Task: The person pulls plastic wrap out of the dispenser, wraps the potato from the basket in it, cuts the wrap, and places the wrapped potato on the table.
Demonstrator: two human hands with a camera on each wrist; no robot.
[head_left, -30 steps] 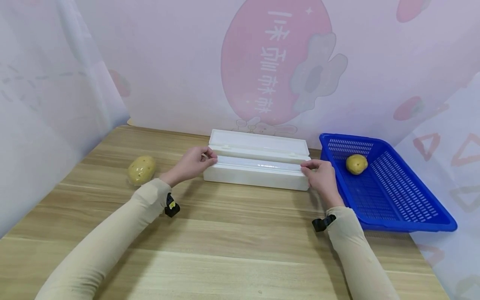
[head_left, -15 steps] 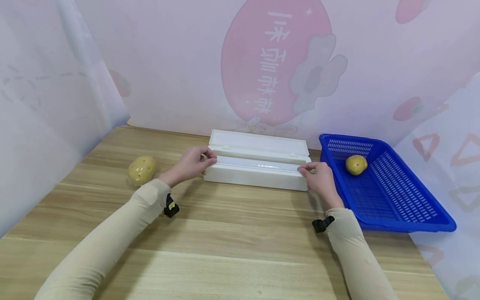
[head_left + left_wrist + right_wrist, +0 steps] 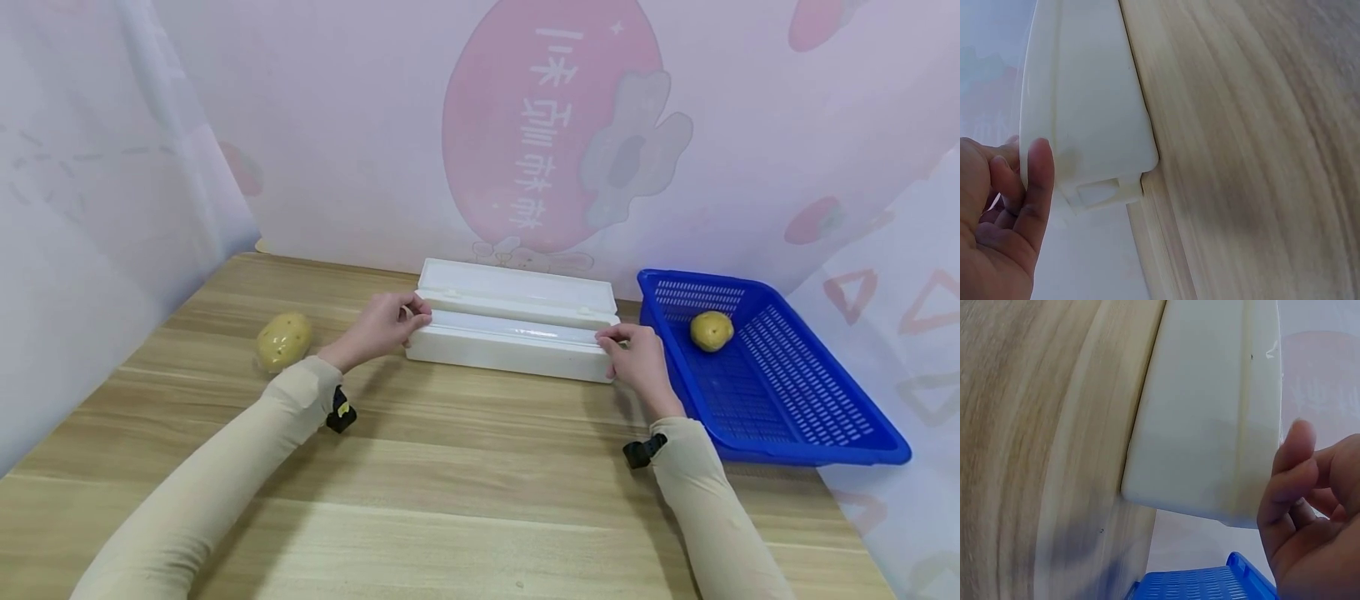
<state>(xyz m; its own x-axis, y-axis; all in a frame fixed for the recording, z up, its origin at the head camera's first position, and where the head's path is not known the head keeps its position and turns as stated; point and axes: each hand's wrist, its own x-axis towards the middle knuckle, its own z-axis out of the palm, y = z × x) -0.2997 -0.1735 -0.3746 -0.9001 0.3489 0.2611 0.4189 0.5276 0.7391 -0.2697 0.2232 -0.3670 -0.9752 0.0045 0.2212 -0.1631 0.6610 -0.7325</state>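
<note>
A long white cling film dispenser (image 3: 510, 354) lies across the back of the table, its lid (image 3: 517, 282) tipped back. Shiny clear cling film (image 3: 536, 330) stretches along its top. At the left end, my left hand (image 3: 377, 329) pinches the film's edge between thumb and curled fingers. My right hand (image 3: 643, 362) pinches the same edge near the right end. Both wrist views show the fingertips right at the dispenser's upper front edge; the film between them is largely hidden there. A potato (image 3: 284, 340) with glossy clear wrap around it rests left of my left hand.
To the right of the dispenser stands a blue plastic basket (image 3: 810, 454), with a potato (image 3: 712, 331) inside near its back left. The wooden table (image 3: 450, 500) extends in front of the dispenser. A printed curtain (image 3: 337, 150) hangs close behind.
My right hand has shifted slightly left along the dispenser's edge since one second ago. The left hand, dispenser and both potatoes have stayed practically in place.
</note>
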